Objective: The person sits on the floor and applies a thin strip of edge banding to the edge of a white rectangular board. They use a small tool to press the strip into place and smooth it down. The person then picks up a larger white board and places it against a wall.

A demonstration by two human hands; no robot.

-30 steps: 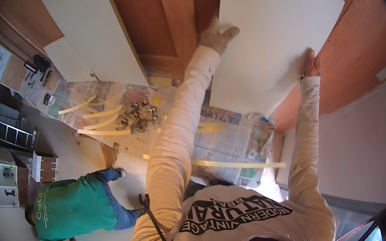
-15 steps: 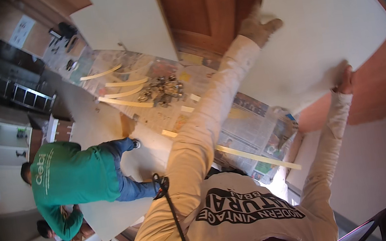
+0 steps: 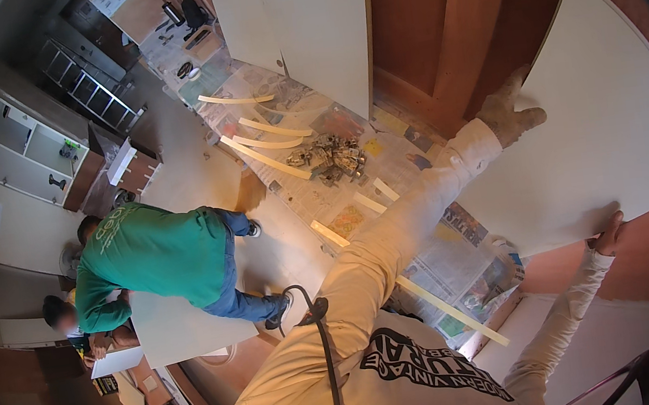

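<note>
A large white board (image 3: 598,101) stands upright at the right, against the reddish-brown wall. My left hand (image 3: 510,114) grips its left edge, thumb on the white face and the other fingers partly hidden round the edge. Lower down, my right hand (image 3: 608,236) is closed on the bottom edge near the right. My left arm stretches across the newspaper-covered surface. On the newspapers (image 3: 432,270) lie several pale, thin strips (image 3: 267,142) and a heap of metal hinges (image 3: 331,159).
More white boards (image 3: 321,22) lean upright at the back. On the left, a co-worker in a green top (image 3: 159,253) bends over a white board (image 3: 185,323), near another person. A ladder (image 3: 88,86) and a white cabinet (image 3: 22,144) stand farther back. A dark cord (image 3: 330,366) hangs before me.
My view has swung left, so the scene sits farther right and more of the left side shows. Both hands stay on the board, which tilts slightly differently. The co-worker remains bent over.
</note>
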